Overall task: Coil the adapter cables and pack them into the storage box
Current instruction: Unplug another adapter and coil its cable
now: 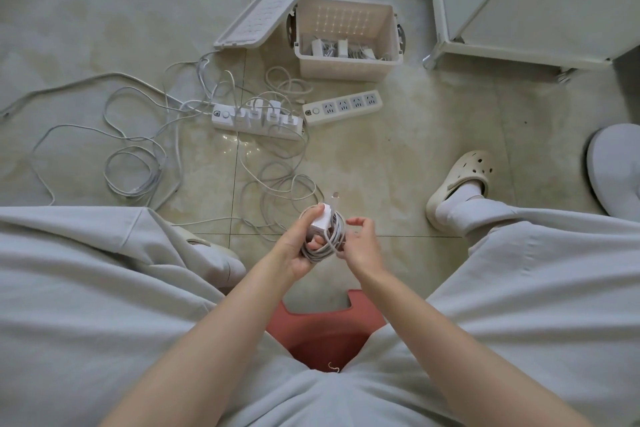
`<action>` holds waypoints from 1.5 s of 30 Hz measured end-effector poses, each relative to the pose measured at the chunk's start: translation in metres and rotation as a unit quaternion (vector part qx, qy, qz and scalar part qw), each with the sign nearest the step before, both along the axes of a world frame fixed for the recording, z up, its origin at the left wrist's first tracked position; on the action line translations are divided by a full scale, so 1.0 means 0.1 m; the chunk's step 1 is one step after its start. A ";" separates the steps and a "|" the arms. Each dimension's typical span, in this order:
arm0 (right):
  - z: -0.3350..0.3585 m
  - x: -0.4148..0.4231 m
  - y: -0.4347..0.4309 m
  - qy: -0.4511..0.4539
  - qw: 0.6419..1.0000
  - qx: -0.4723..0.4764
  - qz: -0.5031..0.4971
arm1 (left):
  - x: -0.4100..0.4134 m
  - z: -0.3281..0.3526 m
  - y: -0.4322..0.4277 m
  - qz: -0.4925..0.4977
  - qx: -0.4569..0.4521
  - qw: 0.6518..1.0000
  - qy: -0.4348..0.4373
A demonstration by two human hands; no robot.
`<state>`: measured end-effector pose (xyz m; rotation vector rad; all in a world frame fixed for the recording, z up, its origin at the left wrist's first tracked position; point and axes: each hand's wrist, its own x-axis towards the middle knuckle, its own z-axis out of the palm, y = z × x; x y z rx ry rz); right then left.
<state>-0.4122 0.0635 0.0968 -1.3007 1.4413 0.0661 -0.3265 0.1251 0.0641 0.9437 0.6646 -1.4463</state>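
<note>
Left hand [297,250], coiled adapter [320,220], connector [335,198] away.

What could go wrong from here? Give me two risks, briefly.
The coil, gripped with its adapter by the left hand and pinched by the right hand, has a free plug end sticking up; the loops may spring apart when released. Loose cables lie on the floor before the storage box; carrying the coil over could snag them.
</note>
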 end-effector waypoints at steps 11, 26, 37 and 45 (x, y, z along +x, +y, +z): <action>0.04 0.21 0.00 0.029 0.991 -0.049 0.123 | 0.12 0.01 0.06 -0.100 0.012 0.989 -0.105; 0.35 0.73 -0.19 -0.085 0.992 -0.078 0.047 | 0.30 -0.10 0.06 0.027 0.024 0.996 -0.087; 0.45 0.59 -0.11 -0.161 0.979 -0.048 0.112 | 0.51 -0.19 0.18 0.056 0.042 0.993 -0.094; 0.34 0.29 -0.26 -0.130 0.982 -0.071 0.121 | 0.37 -0.15 0.04 0.085 0.095 0.988 -0.092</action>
